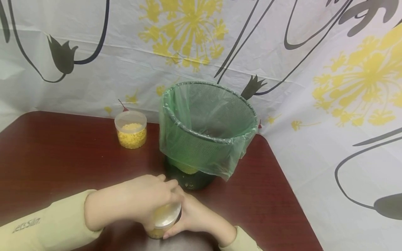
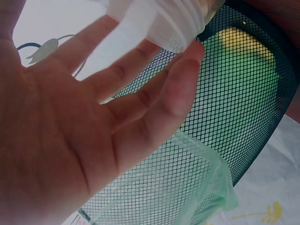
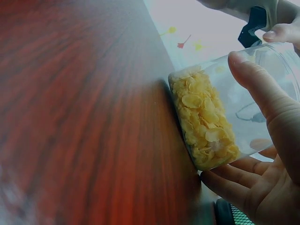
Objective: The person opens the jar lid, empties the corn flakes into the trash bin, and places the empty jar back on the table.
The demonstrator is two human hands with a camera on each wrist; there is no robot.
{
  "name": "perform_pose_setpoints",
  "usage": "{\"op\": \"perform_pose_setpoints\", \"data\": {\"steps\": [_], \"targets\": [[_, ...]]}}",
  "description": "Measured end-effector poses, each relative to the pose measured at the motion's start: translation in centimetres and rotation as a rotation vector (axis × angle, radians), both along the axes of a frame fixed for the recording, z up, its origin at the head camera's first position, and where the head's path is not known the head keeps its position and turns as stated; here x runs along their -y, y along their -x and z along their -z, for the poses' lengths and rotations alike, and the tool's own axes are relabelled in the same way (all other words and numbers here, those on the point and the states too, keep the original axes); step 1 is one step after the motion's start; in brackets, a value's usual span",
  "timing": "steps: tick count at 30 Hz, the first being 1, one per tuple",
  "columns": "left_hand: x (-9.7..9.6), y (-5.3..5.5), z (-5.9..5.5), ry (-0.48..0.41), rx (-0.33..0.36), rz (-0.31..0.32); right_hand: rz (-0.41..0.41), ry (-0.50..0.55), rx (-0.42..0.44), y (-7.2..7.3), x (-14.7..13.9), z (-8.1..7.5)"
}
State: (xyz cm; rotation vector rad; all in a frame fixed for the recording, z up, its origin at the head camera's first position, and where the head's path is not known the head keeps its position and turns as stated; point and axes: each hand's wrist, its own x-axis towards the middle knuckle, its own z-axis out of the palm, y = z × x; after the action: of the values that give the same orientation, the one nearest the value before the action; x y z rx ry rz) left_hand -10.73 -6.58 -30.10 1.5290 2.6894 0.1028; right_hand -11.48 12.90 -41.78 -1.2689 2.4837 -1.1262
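Observation:
Between both hands stands a clear plastic jar (image 3: 255,101), its lower part filled with yellow flakes (image 3: 206,119). My right hand (image 1: 199,216) holds the jar's side, thumb on one side and fingers on the other in the right wrist view. My left hand (image 1: 135,198) reaches over the top and grips the pale translucent lid (image 2: 171,21) at its rim; part of the lid is hidden under the hand in the head view. The jar's base is down at the dark red tabletop (image 3: 93,117).
Just beyond the hands stands a dark mesh wastebasket (image 1: 188,179) lined with a green plastic bag (image 1: 201,153). A second clear container (image 1: 132,134) of yellow flakes is at the back left. Patterned white cloth (image 1: 125,83) hangs behind and to the right.

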Motion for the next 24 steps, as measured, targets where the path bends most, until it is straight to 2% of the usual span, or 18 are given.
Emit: {"op": "perform_pose_setpoints", "data": {"steps": [8, 13, 20, 24], "targets": [[-0.10, 0.00, 0.02, -0.002, -0.013, -0.025, -0.009, 0.021, 0.010, -0.01, -0.02, 0.14], [-0.17, -0.02, 0.11, -0.012, -0.044, -0.024, -0.012, 0.031, -0.003, 0.04, -0.07, 0.32], [-0.26, 0.03, 0.13, 0.003, -0.078, -0.038, -0.013, 0.057, 0.062, 0.01, -0.07, 0.39], [-0.34, -0.03, 0.18, -0.002, -0.069, -0.064, -0.020, 0.053, 0.038, -0.01, -0.12, 0.42]]}}
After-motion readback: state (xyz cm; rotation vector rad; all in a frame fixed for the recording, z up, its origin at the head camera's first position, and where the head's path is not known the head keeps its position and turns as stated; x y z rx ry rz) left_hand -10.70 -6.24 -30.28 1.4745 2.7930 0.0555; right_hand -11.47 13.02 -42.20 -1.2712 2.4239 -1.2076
